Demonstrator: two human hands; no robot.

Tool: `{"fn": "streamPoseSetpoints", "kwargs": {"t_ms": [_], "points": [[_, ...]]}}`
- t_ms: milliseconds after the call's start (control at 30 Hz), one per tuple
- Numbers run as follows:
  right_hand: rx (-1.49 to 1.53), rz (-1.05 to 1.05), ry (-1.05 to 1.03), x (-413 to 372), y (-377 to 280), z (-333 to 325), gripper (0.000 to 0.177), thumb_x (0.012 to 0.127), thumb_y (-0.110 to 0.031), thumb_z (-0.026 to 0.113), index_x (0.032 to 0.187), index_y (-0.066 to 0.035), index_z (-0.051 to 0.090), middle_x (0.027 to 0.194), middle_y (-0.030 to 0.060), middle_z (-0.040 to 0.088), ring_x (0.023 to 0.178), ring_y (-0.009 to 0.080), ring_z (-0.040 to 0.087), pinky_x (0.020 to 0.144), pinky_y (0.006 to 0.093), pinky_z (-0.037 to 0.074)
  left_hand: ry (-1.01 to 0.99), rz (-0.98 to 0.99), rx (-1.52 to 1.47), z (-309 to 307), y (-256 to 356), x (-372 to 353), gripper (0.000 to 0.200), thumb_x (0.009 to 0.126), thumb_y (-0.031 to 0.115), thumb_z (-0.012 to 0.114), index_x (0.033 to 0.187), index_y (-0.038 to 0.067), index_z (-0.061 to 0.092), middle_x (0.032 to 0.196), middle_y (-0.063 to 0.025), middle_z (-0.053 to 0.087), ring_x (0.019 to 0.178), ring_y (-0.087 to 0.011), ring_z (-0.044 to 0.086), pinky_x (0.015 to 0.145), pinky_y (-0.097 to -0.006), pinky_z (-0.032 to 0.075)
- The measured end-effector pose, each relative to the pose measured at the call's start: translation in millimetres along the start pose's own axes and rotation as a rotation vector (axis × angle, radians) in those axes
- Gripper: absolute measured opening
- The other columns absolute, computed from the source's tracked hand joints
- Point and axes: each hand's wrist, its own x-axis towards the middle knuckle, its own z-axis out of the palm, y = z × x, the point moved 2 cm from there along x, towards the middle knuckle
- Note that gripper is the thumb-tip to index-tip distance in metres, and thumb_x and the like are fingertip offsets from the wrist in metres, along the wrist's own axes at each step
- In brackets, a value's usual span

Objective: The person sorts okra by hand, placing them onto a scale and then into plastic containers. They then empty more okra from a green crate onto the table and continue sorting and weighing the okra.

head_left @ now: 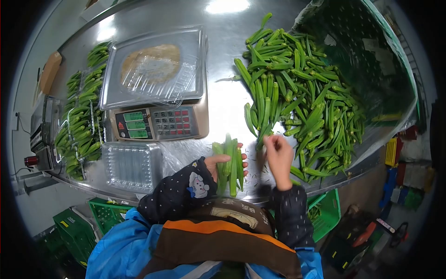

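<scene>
Several green okra pods (228,167) lie upright in my left hand (217,165), with the thumb across them and the fingers curled round the far side. To the right, my right hand (278,156) has its thumb and fingers pinched together at the near edge of a large okra pile (297,83). A pod's tip shows by those fingertips; whether they grip it is hard to make out. Small dark bits lie on the metal table between my hands.
A digital scale (160,123) with a clear plastic tray (109,76) stands behind left. Stacked clear containers (132,165) sit before it. Packed okra (83,125) lies far left. A green crate (390,69) tips open at right; another crate (331,211) is below the table.
</scene>
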Motion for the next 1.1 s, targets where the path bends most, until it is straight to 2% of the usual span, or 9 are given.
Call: {"fn": "streamPoseSetpoints", "kwargs": {"t_ms": [133,233,333,500,633,833,900,1000,1100], "points": [[-0.306,-0.467,0.248,61.0,-8.3,13.0,0.021,0.075,-0.013,0.069,0.085,-0.002,0.054,0.064,0.0114,0.058,0.059,0.0260,0.058,0.058,0.0350,0.045,-0.018,0.010,0.003,0.2,8.9,-7.9,0.065,0.076,0.015,0.059,0.136,0.014,0.034,0.125,-0.0147,0.045,0.116,-0.0301,0.048,0.102,-0.0495,0.037],[-0.553,-0.352,0.173,70.9,-6.2,16.7,0.027,0.073,-0.012,0.069,0.091,-0.004,0.051,0.064,0.0104,0.058,0.058,0.0257,0.059,0.058,0.0358,0.045,-0.026,0.004,-0.037,1.4,11.9,-10.8,0.067,0.076,0.015,0.060,0.137,0.016,0.033,0.134,-0.0162,0.040,0.124,-0.0327,0.041,0.105,-0.0505,0.033],[-0.215,-0.216,0.208,58.9,0.9,2.2,0.031,0.069,-0.009,0.070,0.095,-0.003,0.053,0.066,0.0087,0.061,0.060,0.0211,0.061,0.057,0.0320,0.046,-0.092,0.030,-0.095,-0.4,16.4,-9.1,0.069,0.076,0.014,0.060,0.138,0.018,0.032,0.140,-0.0171,0.035,0.130,-0.0344,0.034,0.108,-0.0517,0.028],[0.281,0.047,-0.322,-15.3,-19.5,-1.4,0.019,0.076,-0.011,0.072,0.088,-0.001,0.060,0.069,0.0029,0.063,0.054,0.0044,0.055,0.049,0.0197,0.042,-0.172,0.047,-0.163,1.7,17.4,3.2,0.068,0.079,0.012,0.056,0.140,0.017,0.028,0.140,-0.0195,0.033,0.130,-0.0368,0.034,0.108,-0.0537,0.027],[-0.060,-0.059,0.101,14.2,13.6,-15.7,0.020,0.077,-0.015,0.071,0.079,-0.002,0.056,0.059,0.0035,0.058,0.048,0.0119,0.056,0.045,0.0264,0.041,-0.164,-0.003,-0.114,-1.5,15.9,5.4,0.070,0.077,0.015,0.059,0.140,0.018,0.029,0.138,-0.0164,0.038,0.125,-0.0340,0.040,0.107,-0.0536,0.029],[-0.391,-0.186,0.112,16.6,41.0,4.9,0.038,0.072,-0.023,0.074,0.092,-0.006,0.048,0.061,0.0103,0.058,0.056,0.0278,0.059,0.055,0.0366,0.046,-0.220,-0.026,-0.145,-11.8,20.4,-1.9,0.062,0.084,0.011,0.050,0.141,0.008,0.024,0.140,-0.0218,0.034,0.126,-0.0373,0.040,0.106,-0.0524,0.032],[-0.309,-0.178,0.086,4.7,36.3,1.7,0.031,0.075,-0.013,0.072,0.093,-0.005,0.048,0.065,0.0076,0.059,0.058,0.0194,0.060,0.055,0.0301,0.045,-0.241,0.005,-0.148,-3.7,23.5,-5.3,0.062,0.084,0.011,0.050,0.141,0.008,0.024,0.140,-0.0214,0.034,0.126,-0.0366,0.039,0.106,-0.0520,0.032],[0.446,0.025,-0.225,-26.8,-14.0,-4.2,0.027,0.077,0.006,0.065,0.098,-0.002,0.049,0.074,0.0024,0.059,0.066,0.0047,0.056,0.058,0.0179,0.042,-0.304,-0.049,-0.148,4.1,21.8,-5.4,0.067,0.083,0.010,0.054,0.142,0.011,0.023,0.141,-0.0206,0.033,0.128,-0.0362,0.037,0.107,-0.0522,0.031],[0.176,-0.087,-0.179,-41.7,-34.7,-4.8,0.035,0.074,-0.001,0.072,0.102,-0.002,0.051,0.074,0.0038,0.060,0.064,0.0066,0.056,0.059,0.0196,0.044,-0.372,-0.039,-0.130,12.3,19.2,-7.7,0.069,0.081,0.010,0.055,0.142,0.012,0.023,0.142,-0.0203,0.031,0.129,-0.0362,0.036,0.107,-0.0525,0.030]]}}
